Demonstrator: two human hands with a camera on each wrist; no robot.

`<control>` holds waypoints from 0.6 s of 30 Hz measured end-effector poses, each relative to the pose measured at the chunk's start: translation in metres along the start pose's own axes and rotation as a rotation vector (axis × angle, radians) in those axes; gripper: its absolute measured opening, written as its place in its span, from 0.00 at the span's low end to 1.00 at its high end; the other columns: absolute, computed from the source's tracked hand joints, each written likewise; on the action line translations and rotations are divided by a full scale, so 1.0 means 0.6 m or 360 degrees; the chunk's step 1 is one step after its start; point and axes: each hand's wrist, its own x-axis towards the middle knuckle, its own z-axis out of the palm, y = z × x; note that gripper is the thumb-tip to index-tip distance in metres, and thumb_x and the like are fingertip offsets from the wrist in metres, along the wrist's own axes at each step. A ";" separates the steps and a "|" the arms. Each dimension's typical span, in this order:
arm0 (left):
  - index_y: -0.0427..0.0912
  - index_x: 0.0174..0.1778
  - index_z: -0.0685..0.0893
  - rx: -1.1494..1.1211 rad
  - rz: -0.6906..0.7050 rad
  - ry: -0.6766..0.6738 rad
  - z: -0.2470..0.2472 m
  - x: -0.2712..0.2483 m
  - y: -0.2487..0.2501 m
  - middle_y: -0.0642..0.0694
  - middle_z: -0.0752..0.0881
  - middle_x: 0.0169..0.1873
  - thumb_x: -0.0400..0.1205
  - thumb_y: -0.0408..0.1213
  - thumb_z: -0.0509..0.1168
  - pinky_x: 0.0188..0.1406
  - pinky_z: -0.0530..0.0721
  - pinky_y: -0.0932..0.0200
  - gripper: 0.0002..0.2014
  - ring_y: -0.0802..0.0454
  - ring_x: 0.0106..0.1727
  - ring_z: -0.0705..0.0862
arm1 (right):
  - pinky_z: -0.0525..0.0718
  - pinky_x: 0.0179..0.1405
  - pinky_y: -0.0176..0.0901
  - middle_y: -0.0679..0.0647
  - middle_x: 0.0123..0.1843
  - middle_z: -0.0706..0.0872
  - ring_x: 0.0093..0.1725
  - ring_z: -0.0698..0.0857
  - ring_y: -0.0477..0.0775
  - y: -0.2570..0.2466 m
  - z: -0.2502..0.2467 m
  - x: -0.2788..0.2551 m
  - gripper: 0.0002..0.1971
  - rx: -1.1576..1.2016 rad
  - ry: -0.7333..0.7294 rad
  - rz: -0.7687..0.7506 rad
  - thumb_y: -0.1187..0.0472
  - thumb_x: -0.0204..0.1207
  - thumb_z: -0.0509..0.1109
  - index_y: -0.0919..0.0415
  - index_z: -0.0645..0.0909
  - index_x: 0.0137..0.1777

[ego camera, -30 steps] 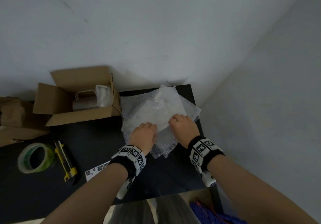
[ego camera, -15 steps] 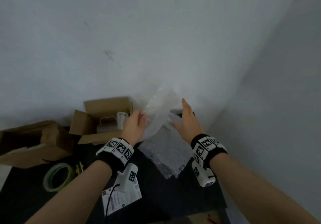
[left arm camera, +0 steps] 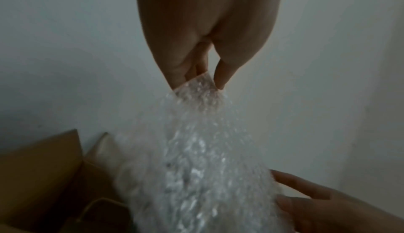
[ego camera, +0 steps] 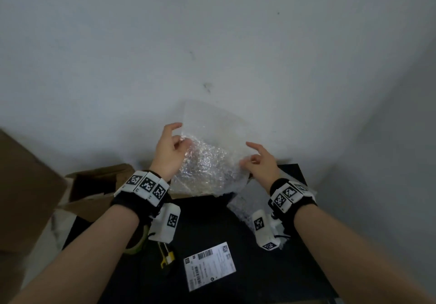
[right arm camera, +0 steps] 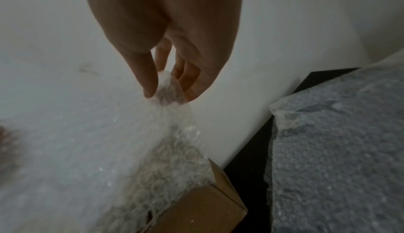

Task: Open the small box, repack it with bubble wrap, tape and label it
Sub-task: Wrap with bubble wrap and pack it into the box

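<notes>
Left hand (ego camera: 170,153) and right hand (ego camera: 259,161) pinching bubble wrap sheet (ego camera: 207,159) edges, above open box (ego camera: 94,185)

Dim, flat, greyish indoor light throughout, with grainy, soft wrist views. The head view bends strongly at its edges. Small glints sparkle on the bubble wrap (ego camera: 207,162).

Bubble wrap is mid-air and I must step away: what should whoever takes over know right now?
Left hand and right hand each pinch an edge of the bubble wrap sheet, held up above the open small box.
More bubble wrap lies on the black table.
Label, tape roll and yellow cutter lie near the table's front.
Done: box opened.
Left: pack the wrap in, close, tape, label.
</notes>
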 end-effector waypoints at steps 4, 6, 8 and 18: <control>0.59 0.74 0.66 0.0166 0.0023 -0.0070 -0.055 0.006 -0.030 0.29 0.83 0.36 0.81 0.32 0.65 0.45 0.80 0.55 0.28 0.38 0.39 0.83 | 0.84 0.52 0.43 0.56 0.41 0.83 0.43 0.82 0.52 -0.023 0.027 0.006 0.21 -0.0282 -0.0038 -0.0093 0.69 0.72 0.75 0.64 0.80 0.65; 0.53 0.63 0.79 0.0268 0.0050 -0.0119 -0.072 0.006 -0.036 0.40 0.86 0.42 0.82 0.31 0.64 0.52 0.83 0.54 0.16 0.46 0.44 0.84 | 0.82 0.51 0.43 0.52 0.40 0.82 0.43 0.82 0.51 -0.034 0.040 0.010 0.14 -0.0439 -0.0003 -0.0148 0.66 0.72 0.75 0.64 0.83 0.58; 0.51 0.53 0.84 0.0347 0.0048 -0.0122 -0.087 0.007 -0.043 0.45 0.87 0.48 0.81 0.32 0.64 0.55 0.83 0.53 0.10 0.49 0.48 0.84 | 0.80 0.51 0.42 0.52 0.43 0.83 0.45 0.81 0.51 -0.047 0.050 0.013 0.08 -0.0530 0.0040 -0.0256 0.64 0.73 0.74 0.62 0.85 0.52; 0.51 0.67 0.79 0.0774 0.0103 -0.0406 -0.109 0.000 -0.057 0.46 0.73 0.73 0.72 0.46 0.76 0.72 0.65 0.53 0.27 0.47 0.75 0.67 | 0.76 0.53 0.39 0.54 0.52 0.86 0.51 0.81 0.49 -0.137 0.122 0.001 0.04 -0.0784 -0.0031 -0.0548 0.60 0.78 0.69 0.58 0.83 0.49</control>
